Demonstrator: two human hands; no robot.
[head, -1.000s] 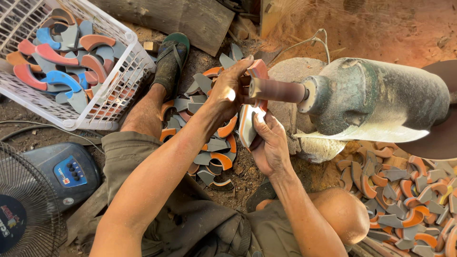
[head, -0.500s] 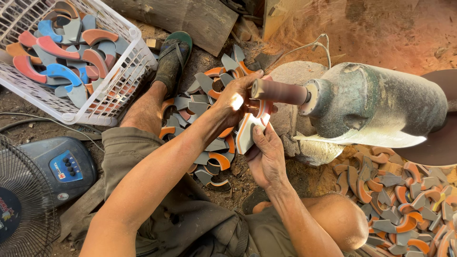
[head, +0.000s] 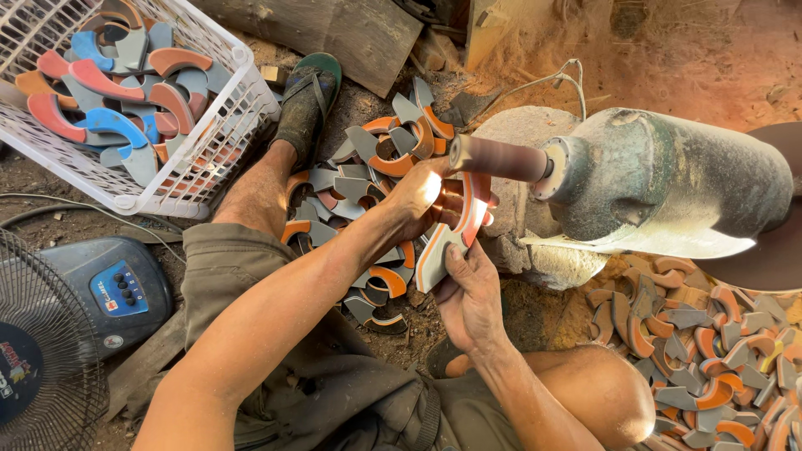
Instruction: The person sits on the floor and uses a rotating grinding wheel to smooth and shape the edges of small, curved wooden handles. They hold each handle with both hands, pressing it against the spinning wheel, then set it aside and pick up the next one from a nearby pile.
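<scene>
At the far left a floor fan (head: 38, 376) with a dark blue base (head: 113, 288) stands on the dirt. Above it sits a white plastic basket (head: 213, 138) filled with curved grey, orange and blue pieces. Next to the basket a foot in a green sandal (head: 307, 100) rests on the ground, and a heap of loose curved pieces (head: 359, 179) lies between the sandal and the hands.

The left hand (head: 422, 196) reaches in from the lower left and grips the upper part of a curved piece (head: 451, 238) with a white face and an orange edge; its fingers wrap round the far side, so how tightly they close is hard to tell from this angle. The right hand (head: 468, 296) comes up from below and pinches the lower end of the same piece between thumb and fingers. The piece stands roughly upright, just under the brown sanding drum (head: 499, 157), and seems to touch it.

The drum sticks out of a grey-green motor housing (head: 668, 179), which rests on a stone block (head: 535, 255). At the far right another pile of grey and orange pieces (head: 710, 351) covers the ground beside the person's bare knee (head: 601, 397).
</scene>
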